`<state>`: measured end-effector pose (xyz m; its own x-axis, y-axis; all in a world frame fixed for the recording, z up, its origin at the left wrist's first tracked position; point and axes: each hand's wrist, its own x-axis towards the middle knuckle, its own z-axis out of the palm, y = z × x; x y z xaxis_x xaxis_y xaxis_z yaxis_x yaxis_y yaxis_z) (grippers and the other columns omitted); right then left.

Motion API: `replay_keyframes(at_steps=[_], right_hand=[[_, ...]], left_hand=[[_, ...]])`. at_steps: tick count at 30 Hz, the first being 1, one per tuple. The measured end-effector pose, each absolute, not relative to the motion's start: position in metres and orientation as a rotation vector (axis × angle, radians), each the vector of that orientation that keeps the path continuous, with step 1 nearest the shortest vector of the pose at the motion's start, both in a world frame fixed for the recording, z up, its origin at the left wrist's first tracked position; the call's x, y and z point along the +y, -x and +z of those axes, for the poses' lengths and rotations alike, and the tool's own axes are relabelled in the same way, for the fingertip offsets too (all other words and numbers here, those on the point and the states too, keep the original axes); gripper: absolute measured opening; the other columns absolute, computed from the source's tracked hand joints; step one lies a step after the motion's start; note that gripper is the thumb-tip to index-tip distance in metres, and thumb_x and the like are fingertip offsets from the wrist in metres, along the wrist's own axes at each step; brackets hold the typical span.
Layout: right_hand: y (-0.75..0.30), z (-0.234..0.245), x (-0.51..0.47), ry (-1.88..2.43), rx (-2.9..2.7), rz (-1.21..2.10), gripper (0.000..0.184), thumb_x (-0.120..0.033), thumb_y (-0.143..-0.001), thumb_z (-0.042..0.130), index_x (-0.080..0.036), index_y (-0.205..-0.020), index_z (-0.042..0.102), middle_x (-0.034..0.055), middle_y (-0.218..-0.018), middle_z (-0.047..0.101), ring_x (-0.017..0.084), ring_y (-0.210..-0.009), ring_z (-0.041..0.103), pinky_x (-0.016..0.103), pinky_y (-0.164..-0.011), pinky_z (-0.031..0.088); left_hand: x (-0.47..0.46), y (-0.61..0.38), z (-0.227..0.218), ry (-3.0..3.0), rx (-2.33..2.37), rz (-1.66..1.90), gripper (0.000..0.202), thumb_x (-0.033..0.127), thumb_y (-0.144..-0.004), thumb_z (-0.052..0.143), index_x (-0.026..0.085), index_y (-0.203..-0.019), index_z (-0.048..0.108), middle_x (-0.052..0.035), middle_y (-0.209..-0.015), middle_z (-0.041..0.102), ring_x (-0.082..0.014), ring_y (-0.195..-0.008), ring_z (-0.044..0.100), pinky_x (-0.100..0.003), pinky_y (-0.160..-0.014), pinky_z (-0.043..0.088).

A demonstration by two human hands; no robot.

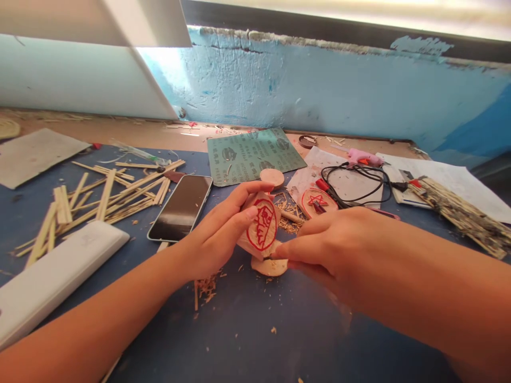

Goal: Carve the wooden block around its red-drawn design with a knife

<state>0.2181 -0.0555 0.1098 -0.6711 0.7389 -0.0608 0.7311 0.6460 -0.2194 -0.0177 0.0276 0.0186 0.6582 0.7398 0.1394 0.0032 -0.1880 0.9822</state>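
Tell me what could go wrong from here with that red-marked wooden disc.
The red-marked wooden disc is gripped between the left hand and the right hand, so it might chip or split if pressed too hard at its edge. The phone lies close to the left wrist, where a slip could knock or scratch it.

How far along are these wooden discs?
Looks done: the wooden disc with a red star, lying on the table. In hand: a wooden piece with a red outline, held by the left hand, right hand at its lower edge, shavings nearby. Left: a plain disc, no red marking visible.
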Motion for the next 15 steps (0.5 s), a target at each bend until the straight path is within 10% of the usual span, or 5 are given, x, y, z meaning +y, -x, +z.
replay_keyframes(at_steps=[6, 15], right_hand=[[-0.221, 0.108, -0.052, 1.306, -2.796, 0.446, 0.027, 0.001, -0.079, 0.075, -0.023, -0.090, 0.072, -0.0052, -0.079, 0.072, 0.013, -0.064, 0.063, 0.030, -0.061, 0.034], [-0.223, 0.100, -0.054, 1.487, -2.832, 0.356, 0.026, -0.006, -0.094, 0.071, -0.024, -0.074, 0.070, -0.0058, -0.067, 0.071, 0.014, -0.052, 0.059, 0.034, -0.055, 0.024]], left_hand=[[0.043, 0.027, 0.017, -1.548, 0.633, 0.680, 0.042, 0.038, -0.110, 0.061, 0.032, -0.151, 0.062, -0.0049, -0.156, 0.067, -0.0310, -0.143, 0.063, -0.047, -0.119, 0.053], [0.048, 0.038, 0.027, -1.888, 0.679, 0.541, 0.055, 0.033, -0.098, 0.075, 0.027, -0.150, 0.058, -0.0116, -0.150, 0.066, -0.0333, -0.134, 0.068, -0.055, -0.118, 0.057]])
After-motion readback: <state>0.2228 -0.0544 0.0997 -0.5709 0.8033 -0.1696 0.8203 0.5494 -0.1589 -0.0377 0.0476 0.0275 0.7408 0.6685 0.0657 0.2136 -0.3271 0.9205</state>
